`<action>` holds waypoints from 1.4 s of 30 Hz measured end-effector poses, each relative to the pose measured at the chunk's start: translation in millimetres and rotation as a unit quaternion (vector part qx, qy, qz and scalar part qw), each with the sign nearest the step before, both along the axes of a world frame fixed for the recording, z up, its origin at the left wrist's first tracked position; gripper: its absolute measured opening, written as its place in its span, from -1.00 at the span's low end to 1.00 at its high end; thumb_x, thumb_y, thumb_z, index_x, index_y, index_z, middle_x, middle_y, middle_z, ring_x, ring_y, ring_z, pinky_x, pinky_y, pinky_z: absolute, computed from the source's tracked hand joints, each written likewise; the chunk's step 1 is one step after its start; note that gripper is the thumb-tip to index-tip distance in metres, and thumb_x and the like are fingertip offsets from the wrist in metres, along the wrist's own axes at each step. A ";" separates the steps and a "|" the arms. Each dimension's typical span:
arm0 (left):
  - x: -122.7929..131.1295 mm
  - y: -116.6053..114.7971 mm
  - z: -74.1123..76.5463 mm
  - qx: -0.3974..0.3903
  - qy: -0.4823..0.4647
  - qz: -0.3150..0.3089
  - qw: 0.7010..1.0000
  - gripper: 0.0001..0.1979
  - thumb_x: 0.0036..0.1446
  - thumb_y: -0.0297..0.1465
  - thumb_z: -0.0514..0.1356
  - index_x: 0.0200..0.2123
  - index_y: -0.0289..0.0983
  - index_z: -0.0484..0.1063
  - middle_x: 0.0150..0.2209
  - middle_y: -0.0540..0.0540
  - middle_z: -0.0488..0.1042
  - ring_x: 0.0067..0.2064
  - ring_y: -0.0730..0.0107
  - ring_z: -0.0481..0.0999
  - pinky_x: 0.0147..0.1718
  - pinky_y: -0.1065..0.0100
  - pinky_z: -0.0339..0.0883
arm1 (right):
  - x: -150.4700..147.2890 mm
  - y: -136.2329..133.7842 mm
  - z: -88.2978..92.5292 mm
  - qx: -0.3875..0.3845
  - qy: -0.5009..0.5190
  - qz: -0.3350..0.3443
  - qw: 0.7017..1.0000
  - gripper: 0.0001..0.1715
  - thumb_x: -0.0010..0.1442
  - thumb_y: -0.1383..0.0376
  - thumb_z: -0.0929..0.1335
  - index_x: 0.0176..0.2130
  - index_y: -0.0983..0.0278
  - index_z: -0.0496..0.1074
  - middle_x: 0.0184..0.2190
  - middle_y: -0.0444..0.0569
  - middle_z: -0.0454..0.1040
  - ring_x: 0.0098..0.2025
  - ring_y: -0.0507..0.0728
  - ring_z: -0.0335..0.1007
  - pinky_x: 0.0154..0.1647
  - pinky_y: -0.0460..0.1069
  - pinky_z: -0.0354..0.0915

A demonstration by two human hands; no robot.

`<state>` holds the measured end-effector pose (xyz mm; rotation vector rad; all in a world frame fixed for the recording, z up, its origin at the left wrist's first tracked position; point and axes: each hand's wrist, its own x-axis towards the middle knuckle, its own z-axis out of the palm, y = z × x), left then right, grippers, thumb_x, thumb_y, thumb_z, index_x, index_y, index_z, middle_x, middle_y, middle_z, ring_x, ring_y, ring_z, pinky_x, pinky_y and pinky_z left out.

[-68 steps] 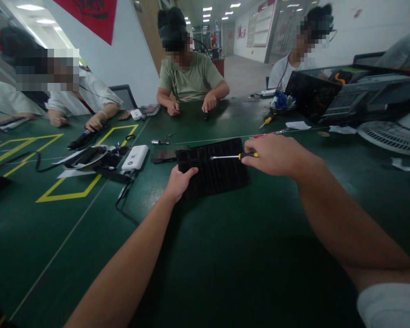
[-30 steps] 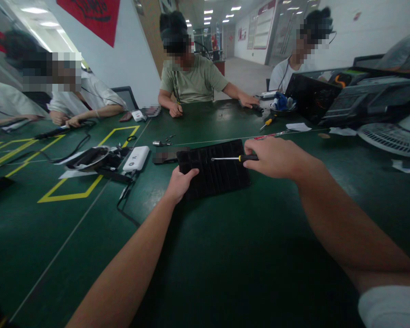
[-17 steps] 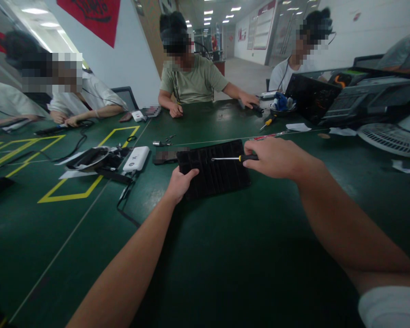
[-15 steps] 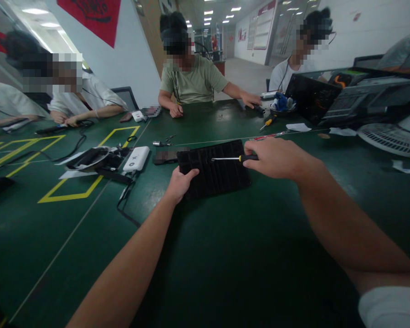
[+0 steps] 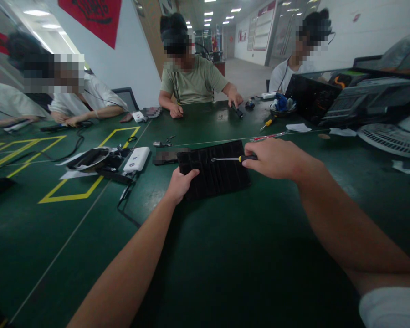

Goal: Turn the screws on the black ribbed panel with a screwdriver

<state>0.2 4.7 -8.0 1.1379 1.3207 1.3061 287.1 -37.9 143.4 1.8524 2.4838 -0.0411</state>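
A single head-worn camera looks forward and down from the near side of the green table (image 5: 232, 259), whose surface fills the lower frame. It sits near the left hand (image 5: 181, 183) and right hand (image 5: 278, 157), seen around mid-frame, and its wide field reaches a person opposite (image 5: 193, 79) at upper centre and ceiling lights (image 5: 37, 12) at upper left.

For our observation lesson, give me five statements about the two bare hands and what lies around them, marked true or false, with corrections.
1. The right hand holds a screwdriver. True.
2. The left hand holds the left edge of a black panel. True.
3. The screwdriver's handle is plain red. False: it is black and yellow.
4. The screwdriver's shaft points away from the panel. False: it reaches over it.
5. A white box lies left of the panel. True.
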 end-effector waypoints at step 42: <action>0.9 -2.4 4.4 -0.017 -0.001 0.001 1.000 -0.52 -0.17 -0.25 0.52 -0.15 -0.25 0.58 -0.16 -0.14 0.70 -0.12 0.03 0.70 0.04 -0.04 0.60 | 6.4 1.5 -1.1 0.046 0.027 0.018 0.998 -0.70 0.34 0.08 0.38 -0.06 0.17 0.59 -0.13 0.09 0.66 -0.13 0.31 0.53 -0.26 0.10 0.19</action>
